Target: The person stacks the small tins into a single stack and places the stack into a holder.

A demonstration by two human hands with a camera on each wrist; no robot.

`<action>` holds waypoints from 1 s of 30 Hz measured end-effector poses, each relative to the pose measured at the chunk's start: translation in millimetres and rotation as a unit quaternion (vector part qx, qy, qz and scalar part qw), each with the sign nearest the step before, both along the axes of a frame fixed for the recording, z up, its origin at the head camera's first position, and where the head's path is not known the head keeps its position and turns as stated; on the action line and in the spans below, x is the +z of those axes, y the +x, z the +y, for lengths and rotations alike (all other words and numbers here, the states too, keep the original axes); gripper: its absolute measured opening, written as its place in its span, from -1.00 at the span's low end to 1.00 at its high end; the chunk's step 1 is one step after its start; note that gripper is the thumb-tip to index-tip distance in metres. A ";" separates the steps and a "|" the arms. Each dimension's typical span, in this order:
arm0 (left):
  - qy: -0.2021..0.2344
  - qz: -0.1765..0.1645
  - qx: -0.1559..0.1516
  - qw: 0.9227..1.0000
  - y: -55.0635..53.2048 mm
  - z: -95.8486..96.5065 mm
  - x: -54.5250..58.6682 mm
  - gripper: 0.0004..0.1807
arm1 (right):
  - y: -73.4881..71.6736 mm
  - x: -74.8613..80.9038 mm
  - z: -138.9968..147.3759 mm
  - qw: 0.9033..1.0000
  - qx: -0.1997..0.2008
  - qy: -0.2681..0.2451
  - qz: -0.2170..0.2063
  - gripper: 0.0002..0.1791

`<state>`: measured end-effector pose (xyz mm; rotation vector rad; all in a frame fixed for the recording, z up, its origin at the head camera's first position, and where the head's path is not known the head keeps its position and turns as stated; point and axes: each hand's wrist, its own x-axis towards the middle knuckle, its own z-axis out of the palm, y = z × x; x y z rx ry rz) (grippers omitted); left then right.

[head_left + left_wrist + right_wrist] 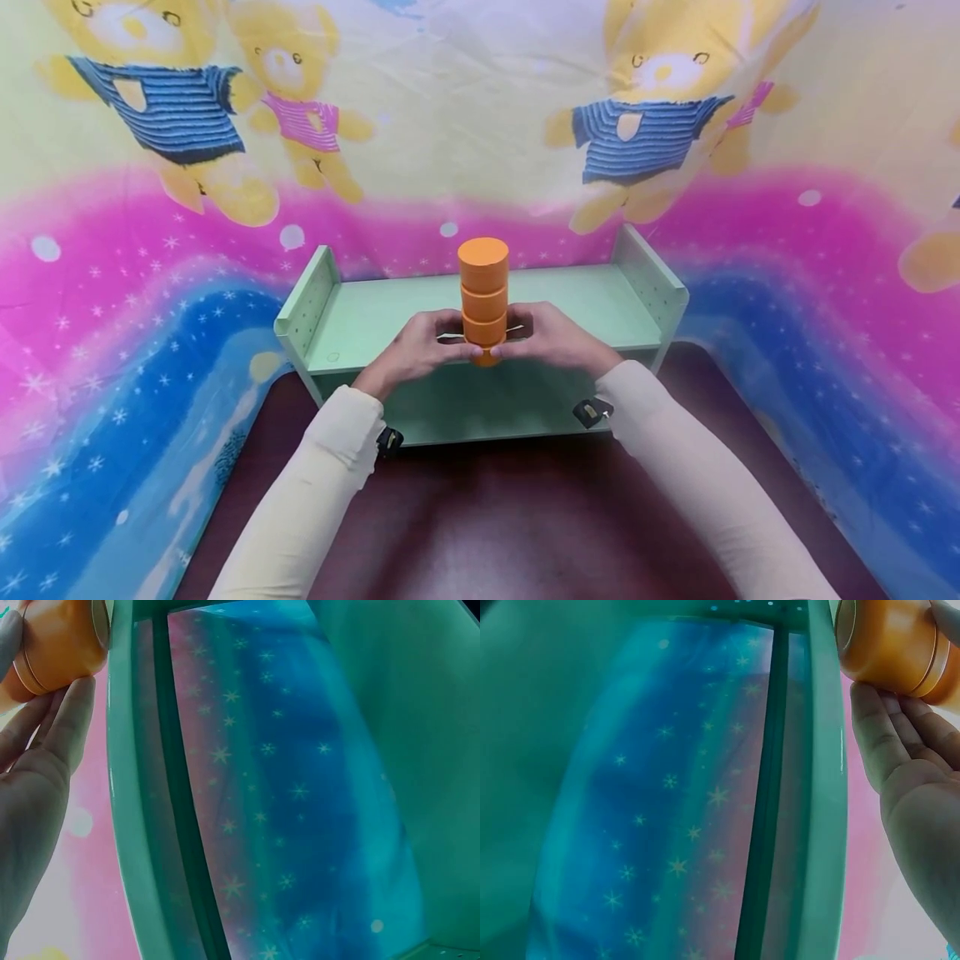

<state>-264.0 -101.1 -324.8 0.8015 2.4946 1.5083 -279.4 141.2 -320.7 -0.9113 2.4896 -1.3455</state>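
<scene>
A stack of orange cylinders [483,279], which look like round jars or cans, stands upright at the centre of the head view. My left hand [422,340] and right hand [553,335] grip its lower part from either side, thumbs towards me. Behind the stack is the top board of a pale green shelf [397,307]. Both wrist views show the bottom orange cylinder [64,641] [889,645] beside the board's front edge; whether it touches the board I cannot tell. Fingers lie under and along its side, partly hidden at the frame edges.
Upright end panels [311,304] [652,279] bound the shelf left and right, with a lower level [480,408] beneath. It stands on a dark red-brown table [495,517]. A printed bear cloth [465,125] hangs behind and along both sides.
</scene>
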 end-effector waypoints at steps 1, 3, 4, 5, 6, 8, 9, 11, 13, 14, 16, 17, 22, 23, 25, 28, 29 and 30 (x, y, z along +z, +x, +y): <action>-0.001 -0.001 0.000 1.000 -0.5 -0.1 0.1 -0.45 | -0.8 -0.2 -0.1 1.000 -0.001 0.002 -0.001 -0.39; -0.001 -0.003 0.000 1.000 -1.4 -0.1 0.0 -0.45 | -2.2 -0.3 -0.1 1.000 -0.002 0.006 -0.004 -0.38; -0.002 -0.004 0.000 1.000 -1.7 -0.2 0.1 -0.45 | -3.0 -0.4 -0.2 1.000 -0.003 0.009 -0.004 -0.38; -0.003 -0.005 0.001 1.000 -2.1 -0.1 0.1 -0.45 | -3.6 -0.4 -0.1 1.000 -0.005 0.012 -0.004 -0.38; -0.003 -0.006 0.002 1.000 -2.5 0.0 0.3 -0.45 | -4.2 -0.4 0.0 1.000 -0.006 0.014 -0.003 -0.38; -0.005 -0.008 0.003 1.000 -3.6 0.4 0.0 -0.44 | -5.5 -0.3 0.0 1.000 -0.006 0.016 -0.003 -0.38; -0.006 -0.009 0.004 1.000 -4.1 0.5 -0.1 -0.43 | -6.2 -0.4 0.0 1.000 -0.007 0.017 -0.003 -0.38; -0.010 -0.011 0.005 1.000 -5.1 1.1 -0.5 -0.43 | -7.5 -0.7 0.1 1.000 -0.008 0.020 -0.003 -0.39; -0.014 -0.014 0.007 1.000 -6.0 1.7 -0.7 -0.42 | -8.6 -0.5 0.0 1.000 -0.008 0.021 -0.004 -0.39; -0.016 -0.015 0.009 1.000 -6.4 1.9 -0.6 -0.42 | -9.0 -0.4 -0.1 1.000 -0.008 0.022 -0.004 -0.39; -0.018 -0.017 0.010 1.000 -6.9 2.4 0.3 -0.41 | -9.4 0.6 -0.3 1.000 -0.008 0.022 -0.006 -0.39; -0.018 -0.017 0.010 1.000 -7.1 2.6 0.8 -0.41 | -9.6 1.1 -0.4 1.000 -0.008 0.022 -0.007 -0.39; -0.023 -0.022 0.007 0.999 -10.0 3.1 3.0 -0.41 | -11.6 2.3 -0.9 1.000 -0.006 0.014 -0.012 -0.39; -0.025 -0.023 0.007 0.999 -11.0 3.2 3.0 -0.41 | -12.6 1.9 -0.9 1.000 -0.005 0.012 -0.012 -0.40; -0.029 -0.024 0.008 0.999 -12.9 3.2 2.8 -0.41 | -14.5 1.1 -1.0 1.000 -0.005 0.010 -0.011 -0.40; -0.030 -0.023 0.010 0.999 -15.0 3.6 2.6 -0.42 | -16.9 0.6 -1.3 1.000 -0.007 0.011 -0.008 -0.41; -0.031 -0.022 0.010 0.999 -15.6 3.8 2.6 -0.42 | -17.5 0.6 -1.4 1.000 -0.008 0.013 -0.007 -0.41; -0.031 -0.022 0.010 0.999 -16.2 4.0 2.5 -0.42 | -17.8 1.0 -1.4 1.000 -0.010 0.014 -0.007 -0.41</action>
